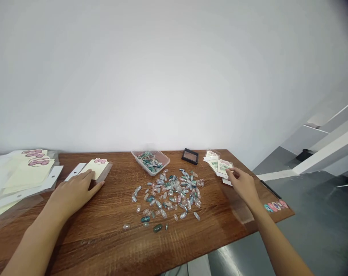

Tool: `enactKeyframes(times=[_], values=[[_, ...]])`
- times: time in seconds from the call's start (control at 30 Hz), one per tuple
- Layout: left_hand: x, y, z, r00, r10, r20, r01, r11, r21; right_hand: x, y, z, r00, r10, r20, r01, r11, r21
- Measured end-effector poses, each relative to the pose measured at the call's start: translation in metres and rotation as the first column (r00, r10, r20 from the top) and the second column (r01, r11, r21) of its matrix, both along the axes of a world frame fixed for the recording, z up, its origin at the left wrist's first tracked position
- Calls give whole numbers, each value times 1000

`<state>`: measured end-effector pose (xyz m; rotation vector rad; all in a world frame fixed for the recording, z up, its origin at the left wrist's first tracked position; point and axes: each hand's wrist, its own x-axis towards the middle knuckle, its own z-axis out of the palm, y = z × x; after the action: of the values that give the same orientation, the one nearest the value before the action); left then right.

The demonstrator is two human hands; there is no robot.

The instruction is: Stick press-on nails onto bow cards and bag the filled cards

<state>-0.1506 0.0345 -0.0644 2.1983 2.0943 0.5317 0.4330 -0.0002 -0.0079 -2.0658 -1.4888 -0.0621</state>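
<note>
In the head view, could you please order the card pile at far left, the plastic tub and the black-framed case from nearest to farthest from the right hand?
1. Black-framed case: to the left of the right hand.
2. Plastic tub: farther left, near the middle.
3. Card pile: far left, beyond the left hand.

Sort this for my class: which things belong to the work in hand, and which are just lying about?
Seemingly in the work:
bow-topped card under the left hand
small card at the right hand
pile of cards
loose pieces
plastic tub

Apparently just lying about:
black-framed case
black stick
round coloured patches
</note>
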Motion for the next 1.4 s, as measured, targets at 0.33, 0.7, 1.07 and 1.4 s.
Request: enactKeyframes(times=[0.33,0.7,1.07,1.4], values=[[25,-5,8,985,67,-158,-69,998,-11,-125,6,19,914,406,-19,-397,901,177],[30,-3,12,984,154,-94,-150,988,47,-183,6,16,772,636,-4,-627,762,162],[18,5,6,971,187,147,-201,976,88,-219,4,7,653,752,-87,-741,658,133],[40,-14,30,959,76,274,-230,772,593,-282,1,11,411,675,-613,-831,554,54]])
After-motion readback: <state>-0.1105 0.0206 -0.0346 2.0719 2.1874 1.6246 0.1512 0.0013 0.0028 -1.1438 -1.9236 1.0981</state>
